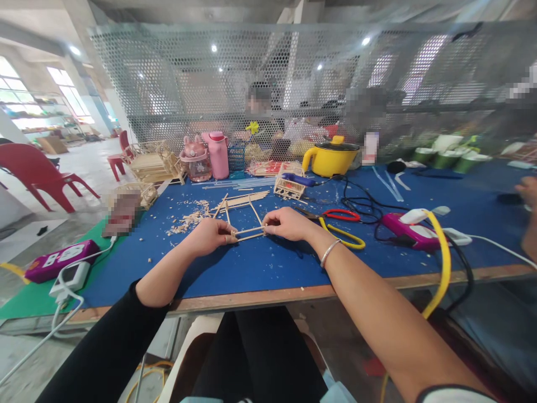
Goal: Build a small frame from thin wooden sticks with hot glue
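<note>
Left hand (217,235) and right hand (288,224) pinch the wooden-stick frame (250,230) between them; gentle, even pressure should keep it square.

Toward the table's (138,282) front edge, the near corners of the stick frame (250,230) are covered by the grip of the left hand (215,233) and right hand (287,224). Wood scraps (192,219), left of centre: single pieces too small to tell. Left edge: a flat object (122,212) is pixelated, unreadable. Far edge, right side: green pots (445,159) are blurred, contents unclear. Right end: another person's hand (529,190) is blurred and cut off. Far edge: the yellow pot's (335,160) interior is hidden under its lid (338,146).
</note>
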Demonstrator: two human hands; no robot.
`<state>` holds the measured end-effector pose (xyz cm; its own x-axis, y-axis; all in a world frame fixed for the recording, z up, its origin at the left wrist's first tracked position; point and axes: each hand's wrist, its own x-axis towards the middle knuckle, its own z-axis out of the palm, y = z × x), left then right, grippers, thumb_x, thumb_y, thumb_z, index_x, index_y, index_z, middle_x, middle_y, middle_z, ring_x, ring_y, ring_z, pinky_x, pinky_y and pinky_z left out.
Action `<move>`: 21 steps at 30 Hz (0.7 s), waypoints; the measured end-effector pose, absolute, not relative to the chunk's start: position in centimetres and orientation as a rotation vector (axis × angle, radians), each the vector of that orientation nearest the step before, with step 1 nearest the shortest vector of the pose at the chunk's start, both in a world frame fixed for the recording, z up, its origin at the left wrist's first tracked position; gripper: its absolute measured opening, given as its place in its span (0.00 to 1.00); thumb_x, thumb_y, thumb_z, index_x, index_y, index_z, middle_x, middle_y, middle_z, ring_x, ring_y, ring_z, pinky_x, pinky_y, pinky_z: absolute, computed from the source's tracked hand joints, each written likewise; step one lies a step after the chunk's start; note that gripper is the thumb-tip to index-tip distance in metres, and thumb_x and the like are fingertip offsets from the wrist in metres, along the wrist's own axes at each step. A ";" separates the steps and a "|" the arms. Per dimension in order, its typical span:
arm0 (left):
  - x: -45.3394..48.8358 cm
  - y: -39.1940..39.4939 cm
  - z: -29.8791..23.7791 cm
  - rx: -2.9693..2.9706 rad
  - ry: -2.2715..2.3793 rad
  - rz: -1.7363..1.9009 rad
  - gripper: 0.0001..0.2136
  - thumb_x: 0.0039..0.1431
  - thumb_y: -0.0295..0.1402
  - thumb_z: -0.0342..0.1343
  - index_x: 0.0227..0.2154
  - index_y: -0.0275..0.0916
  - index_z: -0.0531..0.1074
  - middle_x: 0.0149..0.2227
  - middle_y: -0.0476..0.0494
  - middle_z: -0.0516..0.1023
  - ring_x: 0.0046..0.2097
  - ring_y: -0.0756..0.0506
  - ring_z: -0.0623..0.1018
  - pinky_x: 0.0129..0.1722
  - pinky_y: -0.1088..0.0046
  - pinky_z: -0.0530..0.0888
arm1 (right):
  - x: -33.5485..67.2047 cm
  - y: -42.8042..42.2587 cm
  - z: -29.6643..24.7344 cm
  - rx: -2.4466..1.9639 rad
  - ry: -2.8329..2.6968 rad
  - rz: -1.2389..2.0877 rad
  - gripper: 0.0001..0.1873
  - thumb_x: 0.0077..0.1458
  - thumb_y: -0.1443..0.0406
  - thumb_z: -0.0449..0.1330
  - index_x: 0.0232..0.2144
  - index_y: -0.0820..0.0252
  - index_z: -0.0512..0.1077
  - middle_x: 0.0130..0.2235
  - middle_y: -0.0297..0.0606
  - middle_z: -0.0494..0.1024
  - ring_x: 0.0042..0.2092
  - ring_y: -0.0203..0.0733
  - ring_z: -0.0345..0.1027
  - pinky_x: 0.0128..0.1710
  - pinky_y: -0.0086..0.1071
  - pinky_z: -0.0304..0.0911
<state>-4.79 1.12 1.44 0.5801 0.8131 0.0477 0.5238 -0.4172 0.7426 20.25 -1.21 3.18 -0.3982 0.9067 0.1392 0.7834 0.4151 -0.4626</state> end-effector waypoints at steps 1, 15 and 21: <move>-4.8 1.2 1.4 2.103 1.055 0.539 0.13 0.46 0.39 0.60 0.33 0.37 0.79 0.32 0.45 0.82 0.35 0.45 0.78 0.37 0.71 0.72 | 20.2 -1.2 3.1 -1.448 -2.299 0.440 0.10 0.49 0.62 0.58 0.31 0.61 0.77 0.27 0.36 0.78 0.29 0.36 0.66 0.31 0.28 0.56; -4.8 1.0 1.5 2.138 1.008 0.543 0.15 0.47 0.40 0.59 0.35 0.36 0.78 0.30 0.45 0.81 0.33 0.46 0.77 0.36 0.71 0.71 | 20.1 -1.1 2.8 -1.351 -2.278 0.434 0.06 0.48 0.66 0.58 0.28 0.61 0.74 0.27 0.35 0.76 0.29 0.35 0.65 0.31 0.27 0.57; -4.8 0.9 1.5 2.161 0.972 0.561 0.15 0.48 0.40 0.58 0.36 0.36 0.77 0.29 0.46 0.79 0.31 0.47 0.75 0.34 0.72 0.71 | 20.0 -1.1 2.9 -1.347 -2.295 0.459 0.07 0.47 0.66 0.59 0.29 0.61 0.76 0.28 0.35 0.78 0.30 0.35 0.67 0.32 0.27 0.58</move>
